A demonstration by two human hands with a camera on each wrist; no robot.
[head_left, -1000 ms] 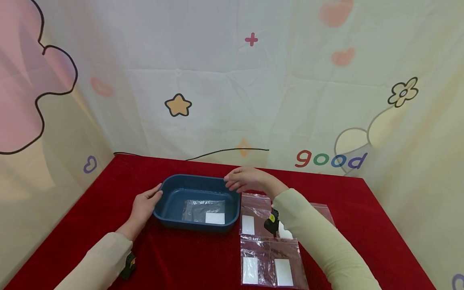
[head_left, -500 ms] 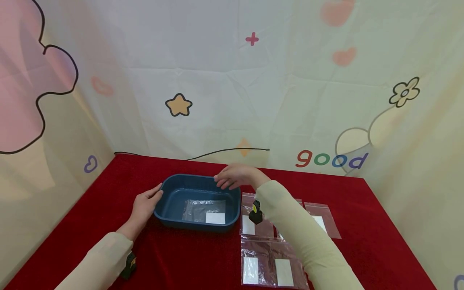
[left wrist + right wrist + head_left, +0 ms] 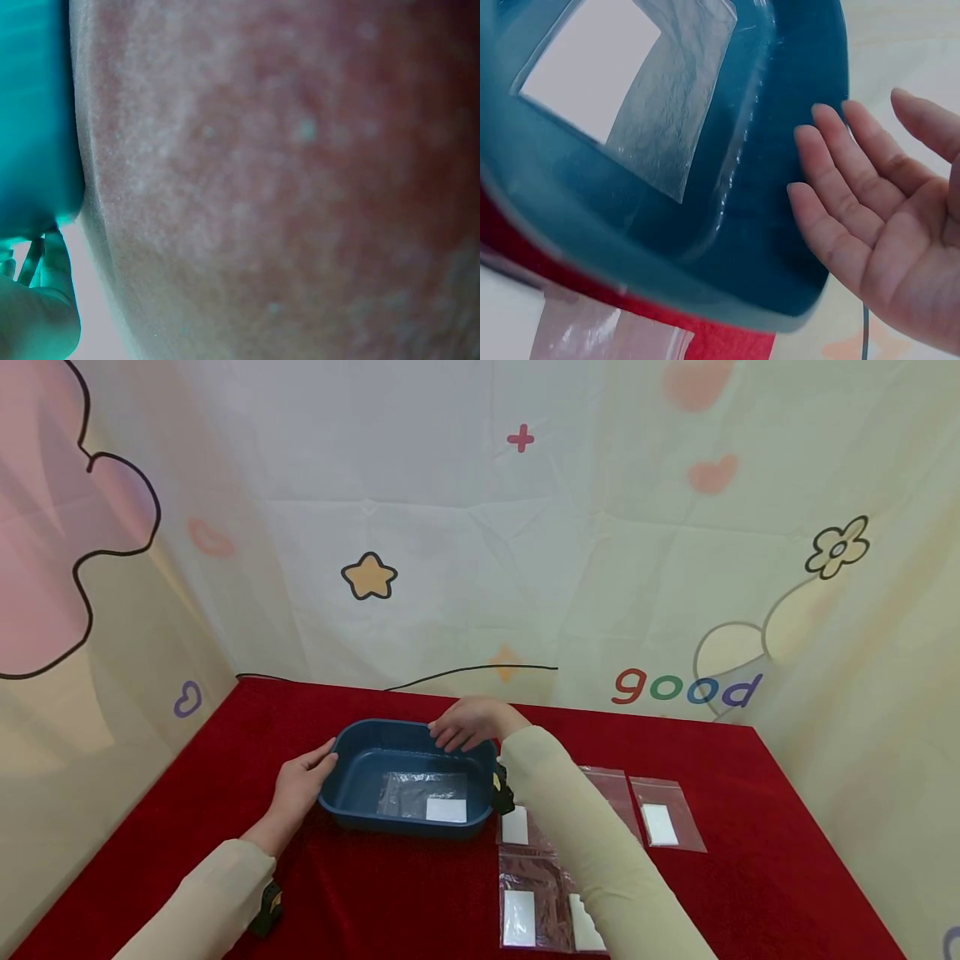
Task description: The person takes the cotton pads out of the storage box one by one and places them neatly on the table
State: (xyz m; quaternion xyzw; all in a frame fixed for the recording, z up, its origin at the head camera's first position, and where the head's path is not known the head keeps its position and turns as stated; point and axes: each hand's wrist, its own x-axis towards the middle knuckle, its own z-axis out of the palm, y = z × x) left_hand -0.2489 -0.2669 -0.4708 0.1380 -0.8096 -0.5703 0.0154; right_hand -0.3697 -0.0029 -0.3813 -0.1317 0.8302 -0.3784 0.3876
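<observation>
A blue plastic tub sits on the red cloth, holding a clear zip bag with a white card in it. At the tub's left rim my left hand grips the edge between thumb and fingers. In the left wrist view only part of this hand shows below the tub's side. My right hand hovers at the back right rim, fingers loosely spread. The right wrist view shows its palm bare, with the fingertips in front of the tub's wall.
Right of the tub lie several clear zip bags with white cards, among them a far-right bag and a front bag. My right sleeve covers some of them. A printed curtain hangs behind the red cloth.
My right hand has moved left along the tub's back rim, and its sleeve has uncovered the far-right bag. The left hand and the tub have stayed in place.
</observation>
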